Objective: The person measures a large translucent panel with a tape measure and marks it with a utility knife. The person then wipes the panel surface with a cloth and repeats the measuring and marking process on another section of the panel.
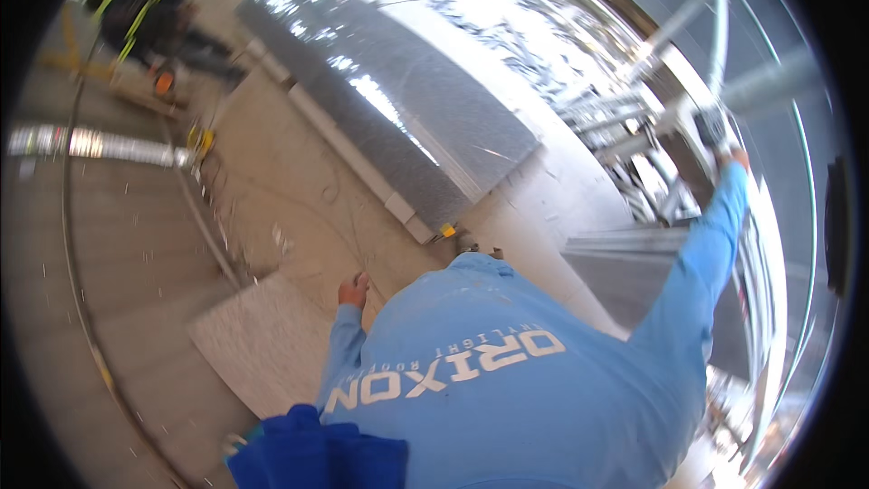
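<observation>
My right arm, in a light blue sleeve, stretches out to the far right. There my right hand is closed beside a dark grey fitting where pale scaffold poles meet; what its fingers wrap round is partly hidden. Low in front of my body, my left hand has its fingers curled in. Anything inside it is too small to make out. A large dark glossy panel lies ahead on a pale support, its near corner close to a small yellow object.
At the far left, a person in dark clothing with yellow stripes bends down near an orange tool. A silvery flexible duct and cables run along the left. A pale board lies left of me. Metal scrap lies beyond the panel.
</observation>
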{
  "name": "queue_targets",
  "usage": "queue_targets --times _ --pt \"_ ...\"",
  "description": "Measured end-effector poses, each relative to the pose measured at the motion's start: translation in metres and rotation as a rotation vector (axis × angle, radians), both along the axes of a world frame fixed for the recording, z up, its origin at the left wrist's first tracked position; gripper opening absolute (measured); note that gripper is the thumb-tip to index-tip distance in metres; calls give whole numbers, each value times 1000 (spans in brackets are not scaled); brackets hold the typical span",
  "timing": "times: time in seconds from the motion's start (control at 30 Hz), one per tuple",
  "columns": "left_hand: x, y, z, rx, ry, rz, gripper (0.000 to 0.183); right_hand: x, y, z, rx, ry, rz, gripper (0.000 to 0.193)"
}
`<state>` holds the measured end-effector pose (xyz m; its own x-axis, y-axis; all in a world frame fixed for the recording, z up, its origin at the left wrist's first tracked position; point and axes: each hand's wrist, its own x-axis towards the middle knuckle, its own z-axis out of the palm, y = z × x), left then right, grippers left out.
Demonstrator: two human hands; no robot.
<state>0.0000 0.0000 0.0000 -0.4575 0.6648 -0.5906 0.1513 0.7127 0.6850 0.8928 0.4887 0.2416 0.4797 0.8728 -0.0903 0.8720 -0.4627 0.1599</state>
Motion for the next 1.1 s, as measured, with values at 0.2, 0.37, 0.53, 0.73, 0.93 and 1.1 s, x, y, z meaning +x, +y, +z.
queue_targets --times 0.2,0.37,0.53,0.73,0.93,1.1 --pt "-12 -29 12 -171 152 -7 47 -30 12 -31 211 170 -105 33" --pt "-14 -114 -24 -286 348 -190 39 -7 15 -4 582 758 -199 21" --pt "1 -128 -1 -404 150 -14 32 -58 35 55 530 220 196 51" --pt "-7 -113 7 -227 178 6 30 -199 35 59 147 97 -80 109" --pt "10 -63 31 -155 45 231 40 -229 17 70 74 35 -152 108" --pt "16 -80 29 -252 72 151 38 -254 -1 81 21 4 -71 107"
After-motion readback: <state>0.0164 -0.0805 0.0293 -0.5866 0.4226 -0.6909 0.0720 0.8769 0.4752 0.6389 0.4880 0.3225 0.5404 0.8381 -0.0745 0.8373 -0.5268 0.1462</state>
